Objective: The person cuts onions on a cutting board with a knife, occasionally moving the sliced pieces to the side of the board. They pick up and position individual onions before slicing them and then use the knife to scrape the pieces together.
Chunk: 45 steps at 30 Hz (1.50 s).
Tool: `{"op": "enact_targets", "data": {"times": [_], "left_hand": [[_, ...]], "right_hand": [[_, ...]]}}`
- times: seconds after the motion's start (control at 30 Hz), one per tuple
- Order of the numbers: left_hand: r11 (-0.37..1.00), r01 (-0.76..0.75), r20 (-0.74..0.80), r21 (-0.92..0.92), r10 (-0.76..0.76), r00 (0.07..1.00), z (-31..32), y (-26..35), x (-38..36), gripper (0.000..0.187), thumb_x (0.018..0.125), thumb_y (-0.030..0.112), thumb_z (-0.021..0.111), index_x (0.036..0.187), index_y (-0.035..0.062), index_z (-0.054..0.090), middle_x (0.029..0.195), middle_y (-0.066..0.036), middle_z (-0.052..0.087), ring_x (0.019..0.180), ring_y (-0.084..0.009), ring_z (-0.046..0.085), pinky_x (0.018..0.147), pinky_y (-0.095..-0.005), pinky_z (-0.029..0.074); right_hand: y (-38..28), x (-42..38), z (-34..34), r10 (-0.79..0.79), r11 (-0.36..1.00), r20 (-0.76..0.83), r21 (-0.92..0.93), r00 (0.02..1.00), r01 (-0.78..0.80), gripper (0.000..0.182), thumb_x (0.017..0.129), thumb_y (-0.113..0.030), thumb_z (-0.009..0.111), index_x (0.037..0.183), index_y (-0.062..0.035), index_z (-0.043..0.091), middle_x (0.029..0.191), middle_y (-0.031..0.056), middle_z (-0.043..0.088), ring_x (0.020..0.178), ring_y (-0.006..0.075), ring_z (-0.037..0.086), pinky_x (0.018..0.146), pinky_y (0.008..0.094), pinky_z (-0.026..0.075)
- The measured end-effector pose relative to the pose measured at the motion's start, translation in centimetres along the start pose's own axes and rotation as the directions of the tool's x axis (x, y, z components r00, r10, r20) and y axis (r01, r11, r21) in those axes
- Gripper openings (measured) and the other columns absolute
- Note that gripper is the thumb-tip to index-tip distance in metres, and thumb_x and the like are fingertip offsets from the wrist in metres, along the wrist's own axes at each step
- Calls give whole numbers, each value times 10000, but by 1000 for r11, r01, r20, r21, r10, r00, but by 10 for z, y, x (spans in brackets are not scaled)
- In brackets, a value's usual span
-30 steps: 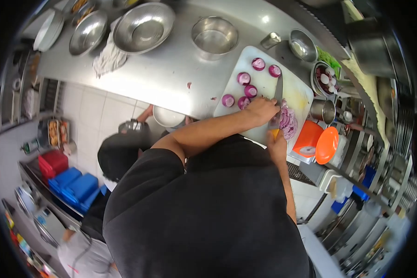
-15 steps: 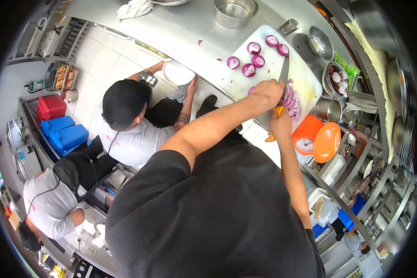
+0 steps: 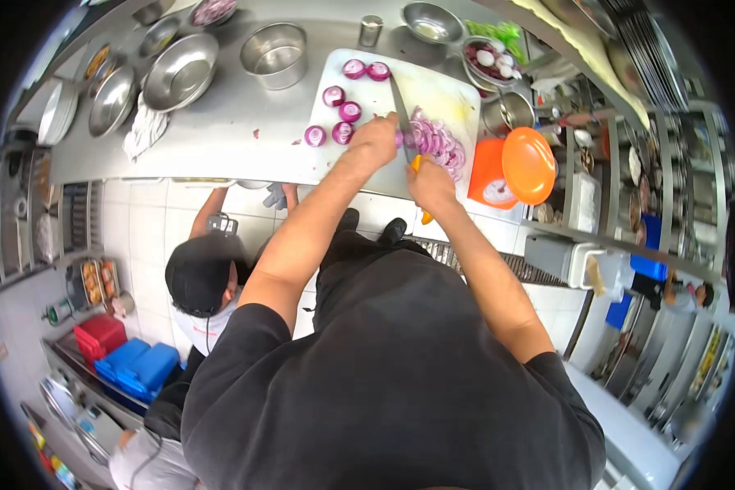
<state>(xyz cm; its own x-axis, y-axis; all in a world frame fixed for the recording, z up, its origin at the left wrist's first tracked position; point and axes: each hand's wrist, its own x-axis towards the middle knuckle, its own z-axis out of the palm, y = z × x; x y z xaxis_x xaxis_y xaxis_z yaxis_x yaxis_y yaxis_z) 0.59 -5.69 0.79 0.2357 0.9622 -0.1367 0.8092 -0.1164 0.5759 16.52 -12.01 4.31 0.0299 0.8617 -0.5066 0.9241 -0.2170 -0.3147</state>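
My right hand [image 3: 433, 186] is closed around the yellow handle of a kitchen knife [image 3: 401, 106], whose blade points away from me over the white cutting board [image 3: 441, 82]. Beside the blade, my left hand [image 3: 374, 143] has its fingers bent onto a red onion [image 3: 398, 138], most of it hidden by the fingers. A pile of sliced red onion [image 3: 438, 149] lies just right of the knife. Several halved or trimmed red onions [image 3: 349, 112] sit on the left part of the board.
An orange kitchen scale [image 3: 492, 171] with an orange pan stands right of the board. Steel bowls [image 3: 181, 72] and a deep steel pot [image 3: 274, 57] line the counter. A bowl of onions [image 3: 490, 61] is behind. A co-worker in a black cap [image 3: 200, 278] crouches at my left.
My view has swung, bringing more of the counter's left side into sight. Both hands stay at the onion and knife. The co-worker's white bowl is now mostly hidden beneath the counter edge.
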Motion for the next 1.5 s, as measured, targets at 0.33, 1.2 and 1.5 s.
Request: {"op": "enact_targets", "data": {"times": [0.33, 1.2, 1.5], "left_hand": [[980, -123, 77, -157, 136, 988, 5, -15, 14, 251, 856, 97, 773, 1088, 46, 694, 994, -163, 778, 958, -356, 749, 853, -449, 587], [983, -136, 152, -127, 154, 976, 1, -13, 26, 256, 867, 96, 786, 1094, 27, 689, 987, -162, 792, 948, -320, 770, 854, -422, 601], [971, -108, 127, -214, 137, 982, 3, -16, 23, 287, 848, 102, 827, 1086, 22, 687, 953, -147, 788, 896, -300, 771, 825, -399, 604]], "right_hand": [[-9, -11, -10, -12, 1000, -43, -18, 999, 12, 428, 1041, -291, 594, 1272, 66, 542, 1131, 289, 742, 1080, 469, 724, 943, 538, 560], [-11, -2, -10, 5, 1000, -36, -12, 999, -6, 389, 1045, -298, 607, 1238, 36, 555, 1130, 293, 740, 1086, 456, 728, 931, 546, 563], [-3, -15, -1, -51, 999, -85, 7, 995, 52, 401, 1050, -299, 598, 1225, 58, 554, 1066, 286, 748, 1022, 463, 735, 889, 542, 571]]}}
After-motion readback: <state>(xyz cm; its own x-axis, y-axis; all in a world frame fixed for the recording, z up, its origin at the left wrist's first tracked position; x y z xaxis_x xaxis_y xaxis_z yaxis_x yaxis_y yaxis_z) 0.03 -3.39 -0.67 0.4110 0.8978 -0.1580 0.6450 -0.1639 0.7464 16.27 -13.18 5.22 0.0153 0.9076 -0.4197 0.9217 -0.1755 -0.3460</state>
